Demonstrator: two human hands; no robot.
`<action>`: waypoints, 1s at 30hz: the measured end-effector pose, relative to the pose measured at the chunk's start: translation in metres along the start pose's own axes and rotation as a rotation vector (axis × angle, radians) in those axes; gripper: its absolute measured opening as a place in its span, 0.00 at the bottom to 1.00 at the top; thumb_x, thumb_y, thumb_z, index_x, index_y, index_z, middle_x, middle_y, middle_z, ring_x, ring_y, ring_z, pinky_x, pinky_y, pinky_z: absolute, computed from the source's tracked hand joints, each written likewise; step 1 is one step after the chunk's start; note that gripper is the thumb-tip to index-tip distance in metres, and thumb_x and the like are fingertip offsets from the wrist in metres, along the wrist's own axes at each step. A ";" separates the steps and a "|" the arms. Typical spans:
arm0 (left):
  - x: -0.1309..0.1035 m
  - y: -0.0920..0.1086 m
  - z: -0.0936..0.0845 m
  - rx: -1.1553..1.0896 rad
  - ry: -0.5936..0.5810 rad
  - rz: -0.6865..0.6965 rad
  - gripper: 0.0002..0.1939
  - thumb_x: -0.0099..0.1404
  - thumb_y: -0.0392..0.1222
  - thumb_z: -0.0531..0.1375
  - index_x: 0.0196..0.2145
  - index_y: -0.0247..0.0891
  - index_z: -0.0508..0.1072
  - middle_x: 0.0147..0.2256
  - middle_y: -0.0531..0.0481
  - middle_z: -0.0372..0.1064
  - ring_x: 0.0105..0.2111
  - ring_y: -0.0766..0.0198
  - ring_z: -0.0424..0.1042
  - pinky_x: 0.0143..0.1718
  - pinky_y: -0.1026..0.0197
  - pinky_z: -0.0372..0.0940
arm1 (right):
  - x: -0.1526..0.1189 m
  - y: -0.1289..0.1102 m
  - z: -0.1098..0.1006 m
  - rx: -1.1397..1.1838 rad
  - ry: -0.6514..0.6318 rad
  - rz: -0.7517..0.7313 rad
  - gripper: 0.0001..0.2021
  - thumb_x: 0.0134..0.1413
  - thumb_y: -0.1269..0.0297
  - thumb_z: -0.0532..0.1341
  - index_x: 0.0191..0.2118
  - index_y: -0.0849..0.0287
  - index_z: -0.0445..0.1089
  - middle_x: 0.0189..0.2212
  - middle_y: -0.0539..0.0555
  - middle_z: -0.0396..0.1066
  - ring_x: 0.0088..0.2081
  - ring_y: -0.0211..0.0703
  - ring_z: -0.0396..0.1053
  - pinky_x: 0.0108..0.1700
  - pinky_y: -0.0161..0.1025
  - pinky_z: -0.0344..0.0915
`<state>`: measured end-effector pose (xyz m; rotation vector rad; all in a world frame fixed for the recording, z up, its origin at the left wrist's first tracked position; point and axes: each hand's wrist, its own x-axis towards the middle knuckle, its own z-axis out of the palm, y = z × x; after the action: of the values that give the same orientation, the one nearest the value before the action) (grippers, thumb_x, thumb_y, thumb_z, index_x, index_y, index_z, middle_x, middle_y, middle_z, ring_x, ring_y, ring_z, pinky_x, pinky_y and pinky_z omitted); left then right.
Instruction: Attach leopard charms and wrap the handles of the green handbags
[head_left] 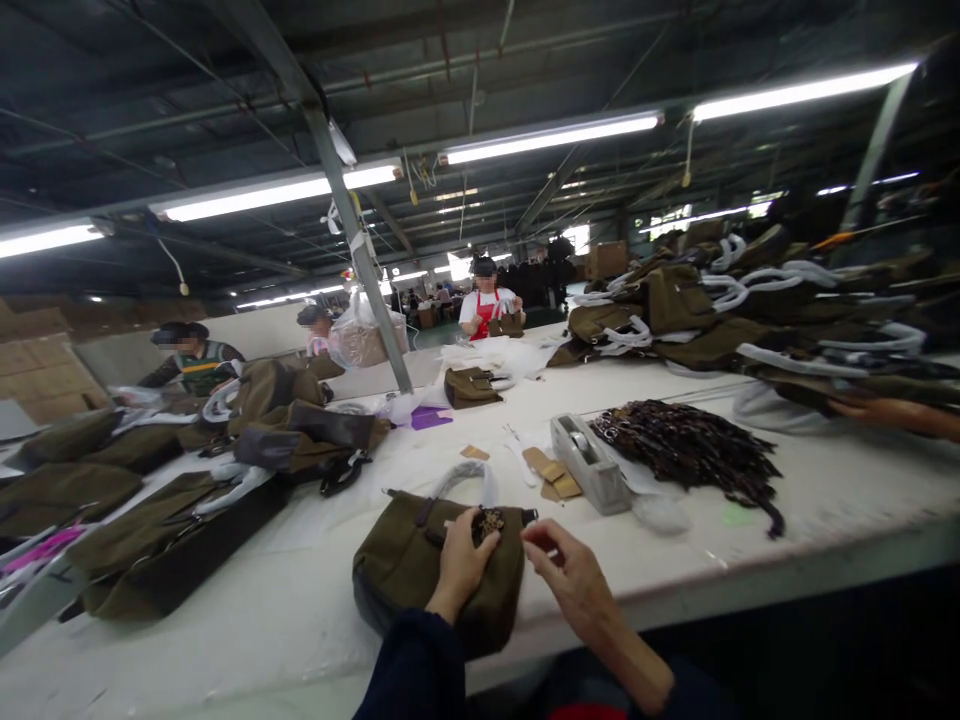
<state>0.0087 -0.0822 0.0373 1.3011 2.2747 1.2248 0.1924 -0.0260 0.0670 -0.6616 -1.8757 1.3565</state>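
Note:
An olive-green handbag (390, 545) with dark trim lies on the white table in front of me. Its handle (472, 482), wrapped in white, stands up at the far side. My left hand (461, 562) rests on the bag, thumb and fingers curled around a small brown-and-black mottled piece (490, 524) whose kind I cannot make out. Just off the bag's right top corner, my right hand (571, 575) has thumb and fingertips pinched together. Whatever is between those fingertips is too small to name.
Beyond the bag are a grey tape dispenser (592, 465), brown card pieces (553, 474) and a heap of dark straps (690, 450). Olive bags pile up at left (292, 420) and right (675, 305). A metal post (367, 270) rises mid-table. Other people work across it; an arm (900, 414) reaches in at right.

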 end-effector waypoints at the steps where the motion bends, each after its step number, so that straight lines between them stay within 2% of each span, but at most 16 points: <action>1: -0.007 0.002 0.001 0.026 0.004 0.010 0.27 0.57 0.45 0.61 0.53 0.32 0.70 0.54 0.37 0.69 0.56 0.49 0.65 0.61 0.52 0.53 | 0.010 0.001 0.005 -0.011 0.005 -0.027 0.09 0.59 0.60 0.57 0.40 0.58 0.69 0.36 0.53 0.72 0.37 0.43 0.69 0.39 0.37 0.66; 3: -0.022 0.006 0.003 0.080 0.020 0.024 0.27 0.60 0.44 0.59 0.56 0.34 0.67 0.56 0.39 0.67 0.58 0.52 0.63 0.61 0.54 0.54 | 0.022 0.011 0.018 -0.085 0.001 -0.062 0.09 0.54 0.64 0.60 0.42 0.59 0.68 0.38 0.55 0.72 0.40 0.46 0.70 0.43 0.41 0.67; 6: -0.033 0.008 0.001 0.111 -0.006 0.027 0.29 0.58 0.40 0.59 0.57 0.34 0.66 0.56 0.39 0.67 0.57 0.52 0.63 0.60 0.55 0.55 | 0.021 0.035 0.035 -0.201 0.025 -0.084 0.11 0.51 0.69 0.61 0.43 0.59 0.68 0.40 0.57 0.70 0.42 0.48 0.69 0.48 0.46 0.67; 8: -0.027 0.008 -0.004 0.074 -0.084 0.011 0.30 0.55 0.36 0.60 0.56 0.33 0.67 0.55 0.37 0.68 0.56 0.51 0.65 0.58 0.55 0.57 | 0.012 0.047 0.039 -0.207 0.044 -0.103 0.10 0.53 0.71 0.59 0.43 0.59 0.67 0.42 0.57 0.69 0.44 0.48 0.69 0.49 0.46 0.67; 10: -0.014 0.008 -0.011 0.041 -0.174 0.001 0.25 0.54 0.33 0.58 0.51 0.32 0.71 0.50 0.38 0.72 0.50 0.53 0.70 0.53 0.57 0.61 | 0.003 0.053 0.039 -0.205 0.029 -0.132 0.12 0.54 0.73 0.59 0.44 0.58 0.66 0.43 0.56 0.68 0.46 0.47 0.68 0.51 0.46 0.67; 13: 0.004 0.012 -0.020 0.059 -0.249 0.006 0.14 0.56 0.31 0.56 0.39 0.33 0.76 0.39 0.41 0.76 0.40 0.55 0.73 0.45 0.58 0.64 | -0.001 0.049 0.037 -0.272 0.019 -0.150 0.19 0.49 0.75 0.63 0.47 0.57 0.65 0.45 0.56 0.67 0.49 0.48 0.67 0.52 0.46 0.67; 15: 0.008 0.020 -0.025 0.101 -0.249 0.016 0.08 0.58 0.33 0.57 0.34 0.35 0.76 0.36 0.41 0.75 0.40 0.52 0.73 0.45 0.56 0.62 | 0.003 0.042 0.038 -0.380 0.052 -0.144 0.22 0.46 0.76 0.65 0.49 0.58 0.65 0.46 0.57 0.67 0.49 0.51 0.66 0.53 0.48 0.67; 19: 0.003 0.036 -0.034 0.153 -0.223 0.027 0.03 0.59 0.37 0.58 0.31 0.39 0.72 0.34 0.41 0.73 0.42 0.48 0.71 0.47 0.52 0.58 | 0.011 0.028 0.043 -0.634 0.078 -0.103 0.18 0.46 0.75 0.66 0.45 0.59 0.67 0.43 0.58 0.66 0.46 0.54 0.65 0.49 0.51 0.68; 21: 0.001 0.039 -0.036 0.130 -0.240 0.015 0.01 0.59 0.36 0.58 0.29 0.40 0.70 0.33 0.43 0.73 0.41 0.50 0.71 0.45 0.54 0.58 | 0.012 0.025 0.045 -0.678 0.073 -0.094 0.17 0.46 0.75 0.66 0.44 0.59 0.67 0.43 0.59 0.66 0.46 0.55 0.65 0.49 0.50 0.68; 23: 0.003 0.036 -0.035 0.073 -0.287 -0.023 0.02 0.58 0.36 0.59 0.29 0.40 0.68 0.30 0.46 0.72 0.35 0.55 0.71 0.39 0.57 0.60 | 0.010 0.026 0.047 -0.681 0.080 -0.105 0.18 0.47 0.74 0.66 0.45 0.60 0.67 0.43 0.58 0.66 0.46 0.54 0.64 0.49 0.49 0.67; 25: 0.005 0.029 -0.031 -0.010 -0.369 -0.094 0.02 0.59 0.38 0.57 0.31 0.41 0.65 0.24 0.50 0.70 0.23 0.62 0.67 0.29 0.62 0.60 | 0.009 0.029 0.048 -0.690 0.094 -0.123 0.18 0.48 0.73 0.65 0.47 0.59 0.66 0.43 0.58 0.65 0.46 0.53 0.64 0.49 0.48 0.67; 27: 0.005 0.021 -0.027 -0.108 -0.452 -0.176 0.05 0.61 0.43 0.54 0.32 0.41 0.62 0.19 0.55 0.67 0.13 0.68 0.56 0.19 0.65 0.54 | 0.008 0.033 0.048 -0.733 0.106 -0.135 0.19 0.49 0.71 0.66 0.48 0.59 0.65 0.43 0.58 0.66 0.46 0.53 0.64 0.47 0.47 0.67; 30: 0.003 0.012 -0.023 -0.245 -0.503 -0.240 0.14 0.63 0.55 0.53 0.33 0.41 0.60 0.17 0.58 0.65 0.10 0.73 0.47 0.13 0.67 0.48 | 0.010 0.032 0.046 -0.849 0.092 -0.133 0.17 0.48 0.68 0.68 0.44 0.58 0.65 0.41 0.58 0.67 0.44 0.53 0.65 0.44 0.46 0.67</action>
<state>0.0008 -0.0898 0.0613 1.0617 1.7982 0.9282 0.1494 -0.0348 0.0307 -0.9550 -2.3439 0.3842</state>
